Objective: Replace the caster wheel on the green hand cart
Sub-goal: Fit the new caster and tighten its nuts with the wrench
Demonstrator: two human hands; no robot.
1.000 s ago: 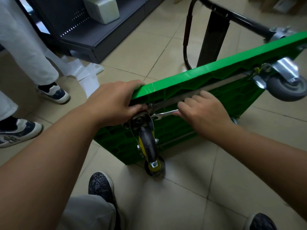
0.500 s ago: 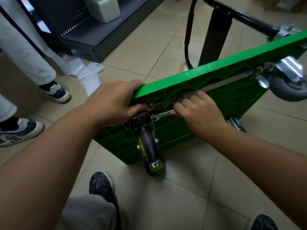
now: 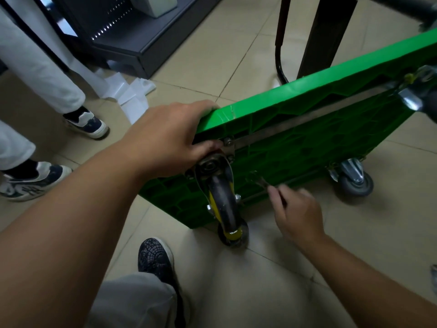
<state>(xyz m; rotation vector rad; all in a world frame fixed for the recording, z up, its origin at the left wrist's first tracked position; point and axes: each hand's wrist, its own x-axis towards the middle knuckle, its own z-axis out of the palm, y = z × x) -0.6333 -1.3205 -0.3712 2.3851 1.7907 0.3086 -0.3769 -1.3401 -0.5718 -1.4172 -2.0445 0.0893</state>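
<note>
My left hand [image 3: 170, 138] grips the cart [image 3: 307, 129] corner above the caster [image 3: 222, 197], my right hand [image 3: 298, 214] with wrench [image 3: 260, 179] right of it.

Right hand [image 3: 300, 214] with wrench [image 3: 262, 182] now lower down.

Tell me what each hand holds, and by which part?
The left hand grips the green hand cart at its upper corner, above the caster wheel. The right hand pinches a blurred wrench by its handle.

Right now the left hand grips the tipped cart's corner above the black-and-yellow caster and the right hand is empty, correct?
Wrong on one point: the head view shows the right hand holds a thin wrench, blurred, beside the black-and-yellow caster. The left hand does grip the corner of the tipped cart above it.
</note>
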